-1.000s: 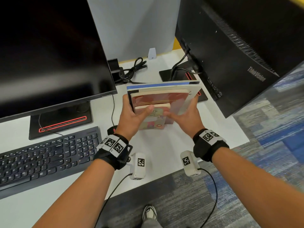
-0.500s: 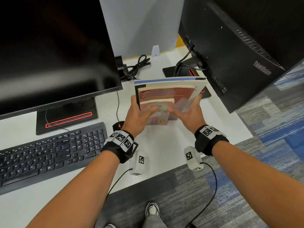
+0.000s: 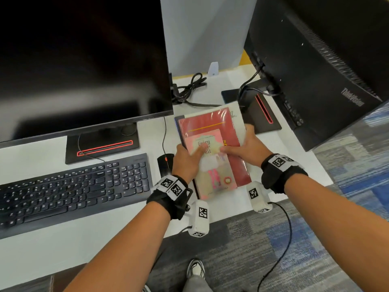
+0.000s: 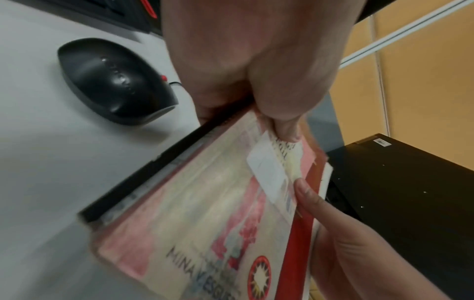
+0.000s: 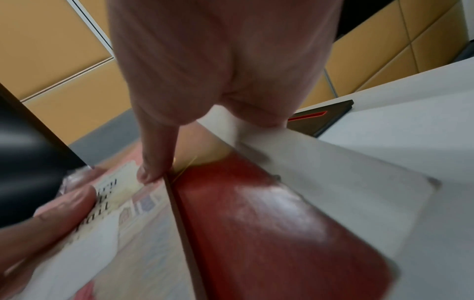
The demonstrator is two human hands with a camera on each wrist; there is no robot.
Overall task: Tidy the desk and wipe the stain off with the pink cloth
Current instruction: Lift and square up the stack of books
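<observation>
— Books (image 3: 212,152): what has changed?
— The stack has been lowered flat onto the desk (image 3: 235,81), right of the mouse (image 3: 165,165).
— Grip?
— It is clasped by left hand (image 3: 185,163) and right hand (image 3: 247,148), thumbs pressed on top.

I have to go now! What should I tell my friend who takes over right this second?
Left hand: grips the left edge of the book stack, thumb on the small pink "Fairy" paperback on top.
Right hand: grips the stack's right edge, thumb on the same book.
The paperback lies on a glossy red book, with a white book and a dark one beneath, between the two black monitors and beside the black mouse.
Done: books gathered into one stack.
Left: whether the stack rests on the white desk is unclear. Neither pink cloth nor stain is in view; find both, then wipe.
</observation>
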